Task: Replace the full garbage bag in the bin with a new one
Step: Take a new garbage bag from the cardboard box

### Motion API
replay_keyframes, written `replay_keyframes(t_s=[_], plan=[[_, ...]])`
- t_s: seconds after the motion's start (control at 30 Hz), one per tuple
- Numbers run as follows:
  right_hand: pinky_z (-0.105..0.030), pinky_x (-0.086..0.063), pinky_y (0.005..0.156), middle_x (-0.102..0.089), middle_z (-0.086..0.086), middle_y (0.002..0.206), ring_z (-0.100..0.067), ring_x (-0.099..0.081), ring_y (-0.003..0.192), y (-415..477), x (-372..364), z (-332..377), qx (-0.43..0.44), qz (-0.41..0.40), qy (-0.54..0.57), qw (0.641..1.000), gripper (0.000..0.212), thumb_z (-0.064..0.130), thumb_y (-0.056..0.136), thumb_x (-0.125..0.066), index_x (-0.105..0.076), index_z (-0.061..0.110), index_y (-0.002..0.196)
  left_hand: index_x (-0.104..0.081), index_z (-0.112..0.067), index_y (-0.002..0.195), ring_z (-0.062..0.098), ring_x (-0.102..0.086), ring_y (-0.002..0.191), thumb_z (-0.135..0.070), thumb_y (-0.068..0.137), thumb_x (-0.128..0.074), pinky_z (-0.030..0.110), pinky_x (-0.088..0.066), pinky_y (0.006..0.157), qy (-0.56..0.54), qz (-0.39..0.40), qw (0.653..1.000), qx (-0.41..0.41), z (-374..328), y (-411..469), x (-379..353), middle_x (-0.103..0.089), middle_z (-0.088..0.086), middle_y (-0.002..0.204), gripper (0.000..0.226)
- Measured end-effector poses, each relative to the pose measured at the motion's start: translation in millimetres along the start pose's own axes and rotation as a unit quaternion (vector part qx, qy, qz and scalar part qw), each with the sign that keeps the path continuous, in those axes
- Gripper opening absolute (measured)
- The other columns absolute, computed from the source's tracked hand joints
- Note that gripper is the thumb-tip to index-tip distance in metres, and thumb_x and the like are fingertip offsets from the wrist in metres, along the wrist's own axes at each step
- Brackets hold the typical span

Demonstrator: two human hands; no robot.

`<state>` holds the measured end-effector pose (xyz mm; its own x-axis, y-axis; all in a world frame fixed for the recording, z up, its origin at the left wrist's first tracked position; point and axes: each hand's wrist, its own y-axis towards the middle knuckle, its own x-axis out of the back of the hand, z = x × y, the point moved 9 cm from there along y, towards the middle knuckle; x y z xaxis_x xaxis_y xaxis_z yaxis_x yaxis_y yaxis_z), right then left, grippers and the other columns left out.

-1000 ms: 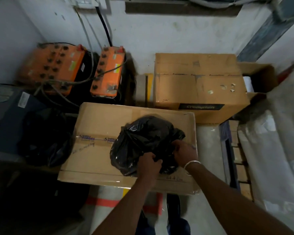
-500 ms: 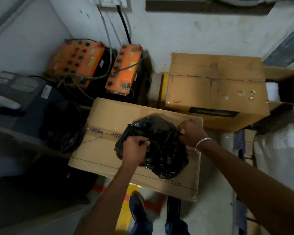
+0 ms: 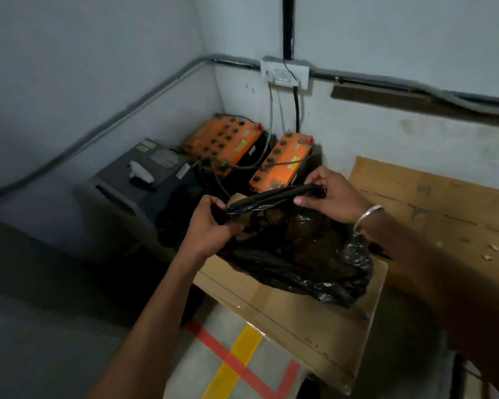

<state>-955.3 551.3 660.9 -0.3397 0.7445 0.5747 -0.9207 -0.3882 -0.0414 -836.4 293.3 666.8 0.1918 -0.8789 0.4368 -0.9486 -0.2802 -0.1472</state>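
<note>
Red and yellow floor tape is seen nearest. On a cardboard box a black garbage bag, glossy and crumpled, is rested; its stretched rim is gripped by the left hand and the right hand. Beyond, two orange batteries and a grey cabinet are set against the wall.

A utility or storage room: orange batteries with cables at 12 o'clock, cardboard boxes at 3 o'clock, bare walls.
</note>
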Motion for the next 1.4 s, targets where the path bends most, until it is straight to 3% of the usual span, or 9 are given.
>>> replay_keyframes(t_s=[0.13, 0.3, 0.43, 0.6, 0.77, 0.9, 1.03, 1.23, 1.4], plan=[[-0.058, -0.051, 0.079, -0.058, -0.017, 0.099, -0.037, -0.058, 0.089, 0.1, -24.1, 61.1, 0.098, 0.047, -0.035, 0.993, 0.044, 0.013, 0.060, -0.071, -0.043, 0.032, 0.089, -0.043, -0.018, 0.076, 0.020, -0.051, 0.080, 0.009, 0.060, -0.057, 0.029, -0.041, 0.060, 0.069, -0.036, 0.996, -0.035, 4.1, -32.5, 58.1, -0.053, 0.004, 0.088, 0.034], [-0.043, -0.043, 0.067, -0.050, -0.007, 0.088, -0.023, -0.049, 0.080, -23.0, -65.5, 135.5, 0.224, 0.037, -0.117, 0.967, 0.040, -0.016, 0.058, -0.059, -0.038, 0.016, 0.070, -0.073, -0.025, 0.063, 0.015, -0.060, 0.108, 0.014, 0.062, -0.052, 0.032, -0.046, 0.102, 0.153, -0.142, 0.978, -0.014, 46.4, -101.8, 150.9, -0.065, 0.000, 0.111, 0.044], [-0.036, -0.051, 0.075, -0.058, 0.004, 0.105, -0.019, -0.059, 0.099, -63.2, -102.7, 178.1, 0.282, 0.037, -0.201, 0.937, 0.043, -0.014, 0.060, -0.064, -0.051, 0.027, 0.062, -0.083, -0.022, 0.081, 0.025, -0.065, 0.106, 0.006, 0.058, -0.052, 0.041, -0.050, 0.101, 0.237, -0.202, 0.950, -0.012, 74.3, -174.1, 209.6, -0.069, 0.005, 0.113, 0.048], [-0.039, -0.050, 0.089, -0.064, 0.002, 0.128, -0.027, -0.055, 0.114, -119.4, -145.0, 216.0, 0.300, 0.030, -0.332, 0.894, 0.044, -0.005, 0.064, -0.069, -0.079, 0.029, 0.092, -0.081, -0.020, 0.107, 0.030, -0.064, 0.099, 0.000, 0.056, -0.055, 0.019, -0.040, 0.079, 0.279, -0.239, 0.929, -0.039, 85.0, -279.4, 248.9, -0.067, 0.007, 0.103, 0.060], [-0.034, -0.050, 0.085, -0.060, 0.003, 0.130, -0.024, -0.053, 0.112, -174.1, -184.1, 238.7, 0.257, 0.036, -0.421, 0.869, 0.053, 0.013, 0.073, -0.077, -0.071, 0.033, 0.122, -0.077, -0.023, 0.111, 0.031, -0.063, 0.093, 0.001, 0.061, -0.059, 0.041, -0.056, 0.075, 0.286, -0.277, 0.917, -0.032, 99.0, -387.8, 292.1, -0.059, 0.001, 0.094, 0.058], [-0.040, -0.056, 0.078, -0.067, -0.003, 0.114, -0.029, -0.058, 0.103, -218.0, -220.7, 264.4, 0.243, 0.040, -0.448, 0.859, 0.047, 0.018, 0.079, -0.071, -0.066, 0.029, 0.124, -0.069, -0.015, 0.113, 0.037, -0.061, 0.093, -0.005, 0.063, -0.060, 0.043, -0.056, 0.074, 0.299, -0.306, 0.904, 0.019, 114.3, -465.2, 329.7, -0.057, 0.006, 0.096, 0.051], [-0.041, -0.059, 0.082, -0.069, -0.007, 0.121, -0.030, -0.065, 0.109, -255.0, -258.9, 301.5, 0.216, 0.081, -0.453, 0.861, 0.058, 0.018, 0.080, -0.072, -0.058, 0.027, 0.135, -0.060, -0.023, 0.120, 0.035, -0.062, 0.099, -0.012, 0.069, -0.072, 0.043, -0.057, 0.075, 0.330, -0.322, 0.883, 0.091, 144.3, -545.4, 365.4, -0.053, 0.004, 0.110, 0.053], [-0.035, -0.054, 0.074, -0.067, -0.009, 0.102, -0.034, -0.067, 0.088, -316.2, -345.8, 353.9, 0.212, 0.192, -0.350, 0.892, 0.058, 0.022, 0.076, -0.076, -0.058, 0.015, 0.132, -0.035, -0.017, 0.140, 0.040, -0.062, 0.093, -0.015, 0.062, -0.077, 0.045, -0.056, 0.074, 0.346, -0.253, 0.873, 0.234, 208.6, -657.5, 376.7, -0.042, 0.010, 0.123, 0.088], [-0.038, -0.059, 0.075, -0.065, -0.009, 0.102, -0.033, -0.069, 0.090, -364.7, -430.2, 355.2, 0.212, 0.292, -0.342, 0.868, 0.041, 0.019, 0.077, -0.070, -0.059, 0.018, 0.116, -0.049, -0.006, 0.131, 0.038, -0.058, 0.111, -0.024, 0.048, -0.066, 0.042, -0.055, 0.084, 0.283, -0.277, 0.872, 0.289, 264.7, -708.1, 371.8, -0.050, 0.015, 0.126, 0.087]])
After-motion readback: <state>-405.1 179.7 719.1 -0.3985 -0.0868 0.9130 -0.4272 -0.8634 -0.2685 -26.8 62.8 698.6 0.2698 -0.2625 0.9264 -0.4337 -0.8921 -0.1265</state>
